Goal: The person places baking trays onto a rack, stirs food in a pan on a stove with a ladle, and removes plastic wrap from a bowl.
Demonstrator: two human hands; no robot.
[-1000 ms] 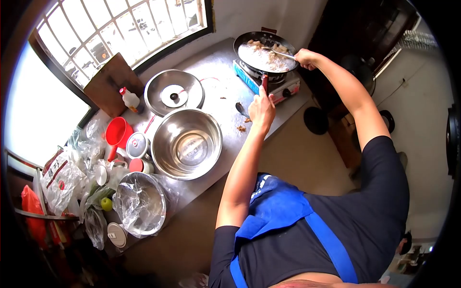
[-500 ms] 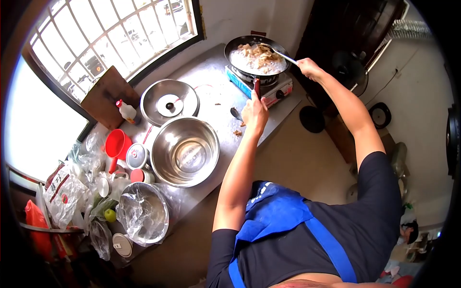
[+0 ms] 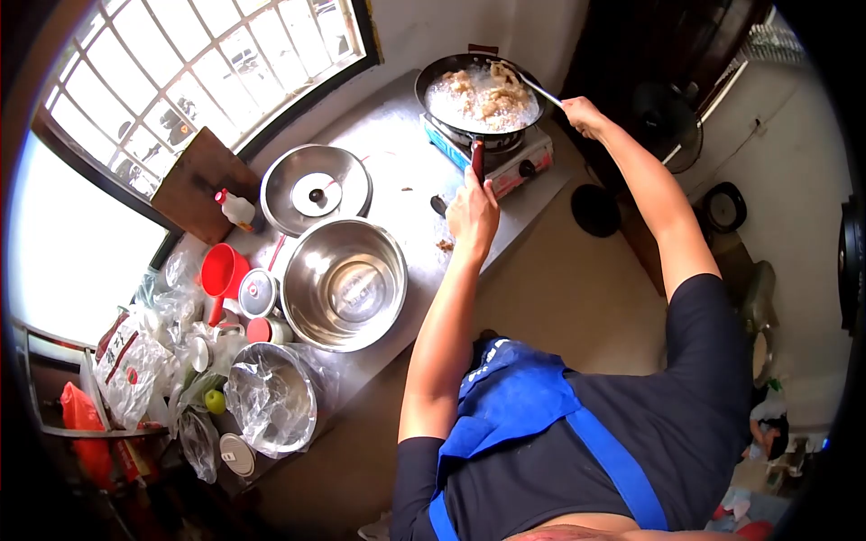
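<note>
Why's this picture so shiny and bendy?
Head view: daylight whitens the black-framed barred window and glares off the grey metal tabletop; head view: a fisheye-like lens probably bends edges and blackens corners; head view: the round black wok shows clearly.

1. Strong daylight pours through the window (image 3: 207, 81), its panes blown out nearly to white and the view outside washed pale.
2. The counter (image 3: 406, 162) glares between the lid (image 3: 347, 203) and the pan (image 3: 428, 96).
3. Bright reflections streak the lid and the bowl (image 3: 311, 293).
4. The door (image 3: 622, 63) at upper right and the lower left corner sink into deep shadow.
5. Fisheye distortion bends the outer parts, ringed by black.
6. Food (image 3: 483, 95) in the pan looks soft, fine detail lost.
</note>
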